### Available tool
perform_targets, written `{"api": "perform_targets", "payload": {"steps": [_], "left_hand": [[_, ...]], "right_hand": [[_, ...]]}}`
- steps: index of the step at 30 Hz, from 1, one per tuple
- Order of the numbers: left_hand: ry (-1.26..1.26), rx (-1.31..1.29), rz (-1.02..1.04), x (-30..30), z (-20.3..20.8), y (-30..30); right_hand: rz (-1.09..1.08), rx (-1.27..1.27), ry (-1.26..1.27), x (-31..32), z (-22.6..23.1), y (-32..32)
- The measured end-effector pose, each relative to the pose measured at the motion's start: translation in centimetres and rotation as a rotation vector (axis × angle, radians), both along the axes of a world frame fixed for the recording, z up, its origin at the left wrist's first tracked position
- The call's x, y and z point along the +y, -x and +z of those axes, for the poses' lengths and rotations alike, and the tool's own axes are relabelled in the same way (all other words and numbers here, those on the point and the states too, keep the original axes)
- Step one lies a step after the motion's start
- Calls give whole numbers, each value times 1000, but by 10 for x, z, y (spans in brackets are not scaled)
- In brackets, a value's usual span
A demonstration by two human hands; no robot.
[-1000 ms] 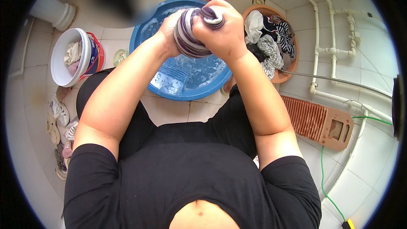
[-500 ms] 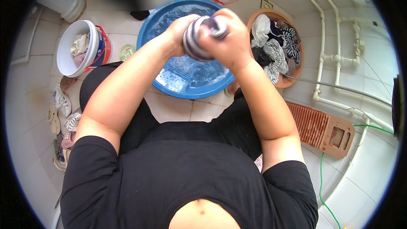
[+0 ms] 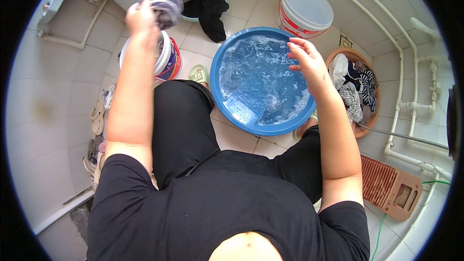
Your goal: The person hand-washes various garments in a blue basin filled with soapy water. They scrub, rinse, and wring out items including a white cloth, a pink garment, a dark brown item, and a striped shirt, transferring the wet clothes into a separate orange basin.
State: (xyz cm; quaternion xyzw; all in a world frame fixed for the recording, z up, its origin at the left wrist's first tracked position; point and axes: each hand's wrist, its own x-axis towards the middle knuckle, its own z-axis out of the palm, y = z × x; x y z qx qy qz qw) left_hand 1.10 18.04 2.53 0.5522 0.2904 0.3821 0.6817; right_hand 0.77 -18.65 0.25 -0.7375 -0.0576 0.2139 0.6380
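My left hand (image 3: 141,18) grips a bunched striped garment (image 3: 166,7), grey and white and somewhat blurred, above the white bucket (image 3: 124,50) at the left. Over the right rim of the blue basin (image 3: 220,99), my right hand (image 3: 309,65) is raised with its fingers apart and nothing in it. Foamy water (image 3: 263,65) fills the basin, and a ribbed washboard section (image 3: 246,101) shows at its near left. My left forearm hides part of the bucket.
An orange basin (image 3: 374,104) of clothes stands right, near a brown washboard (image 3: 379,183) and wall pipes (image 3: 401,77). A lidded bucket (image 3: 308,9) and black clothing (image 3: 200,2) lie beyond the blue basin. Shoes (image 3: 98,116) line the left wall.
Both hands held the twisted striped garment over the blue basin. My left hand has carried it left to the white bucket; my right hand has let go. The view has turned left.
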Motion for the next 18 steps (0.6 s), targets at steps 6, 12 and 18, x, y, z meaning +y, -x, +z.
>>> {"api": "perform_targets", "payload": {"steps": [6,12,18], "left_hand": [[-307,105,184,72,-7,35],[-17,147,-355,-48,12,10],[-234,264,-1046,-175,-32,-8]], "right_hand": [[-24,-37,-22,0,5,1],[-195,-181,-213,-45,41,-30],[-520,-164,-363,-185,24,-81]]}}
